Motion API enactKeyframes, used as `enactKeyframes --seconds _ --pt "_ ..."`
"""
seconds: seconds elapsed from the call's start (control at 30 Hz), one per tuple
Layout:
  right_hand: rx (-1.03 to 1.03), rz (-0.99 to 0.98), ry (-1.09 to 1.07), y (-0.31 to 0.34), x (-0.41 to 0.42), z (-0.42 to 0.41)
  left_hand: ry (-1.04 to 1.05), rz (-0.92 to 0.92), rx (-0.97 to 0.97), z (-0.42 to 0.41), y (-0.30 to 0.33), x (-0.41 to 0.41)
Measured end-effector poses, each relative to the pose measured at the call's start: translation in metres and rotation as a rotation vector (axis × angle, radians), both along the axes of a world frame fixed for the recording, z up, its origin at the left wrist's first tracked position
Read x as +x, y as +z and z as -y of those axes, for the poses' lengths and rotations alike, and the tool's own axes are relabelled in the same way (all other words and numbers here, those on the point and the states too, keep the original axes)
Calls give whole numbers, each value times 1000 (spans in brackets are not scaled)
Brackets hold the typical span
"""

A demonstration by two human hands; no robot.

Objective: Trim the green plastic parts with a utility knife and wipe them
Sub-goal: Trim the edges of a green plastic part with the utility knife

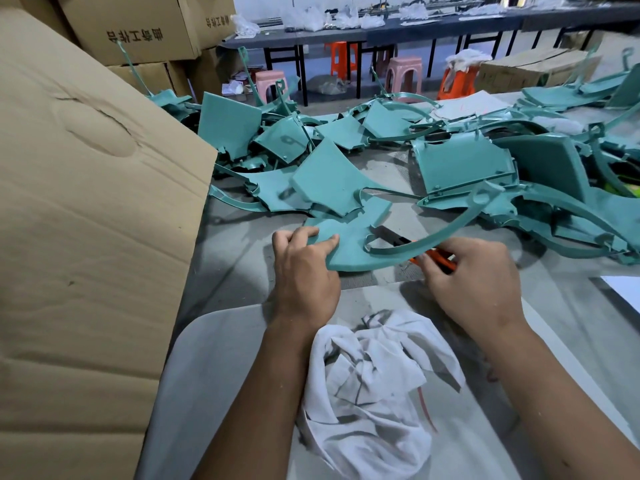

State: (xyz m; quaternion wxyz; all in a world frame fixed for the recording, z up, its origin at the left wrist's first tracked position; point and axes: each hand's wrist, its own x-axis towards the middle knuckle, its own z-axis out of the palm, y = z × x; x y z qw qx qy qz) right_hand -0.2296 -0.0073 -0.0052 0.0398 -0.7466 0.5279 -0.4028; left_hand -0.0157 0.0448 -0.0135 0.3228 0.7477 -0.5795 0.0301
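A flat green plastic part (349, 237) lies on the grey table in front of me, with a long curved strip arching off its right side. My left hand (304, 271) grips its left edge, thumb and fingers curled over the rim. My right hand (474, 278) holds an orange utility knife (436, 256), whose dark blade end points left under the curved strip. A crumpled white cloth (374, 386) lies on a pale board between my forearms, just below the part.
A heap of green plastic parts (460, 161) covers the table's far half. A big cardboard box (90, 237) stands at the left edge, more boxes behind. Plastic stools (403, 76) and a long dark bench are at the back. A white sheet (623, 289) lies at the right.
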Motion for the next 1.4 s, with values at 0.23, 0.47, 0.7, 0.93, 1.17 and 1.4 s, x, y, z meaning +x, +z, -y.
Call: enactKeyframes --seconds 0.23,0.47,0.7,0.93,1.17,1.4 --pt "4 121 226 2 -5 1 -15 -16 -56 0 -1 7" --pt "-8 36 275 4 -1 -1 -77 3 -64 1 -2 7" --pt "12 17 270 5 -2 2 -115 -33 -75 0 -1 12" --pt "223 118 536 9 -18 7 -142 -66 -81 -1 -4 23" --pt "163 257 564 12 -17 7 -249 -60 -83 2 -4 38" --pt "203 101 748 14 -15 7 -237 -75 -96 2 -5 40"
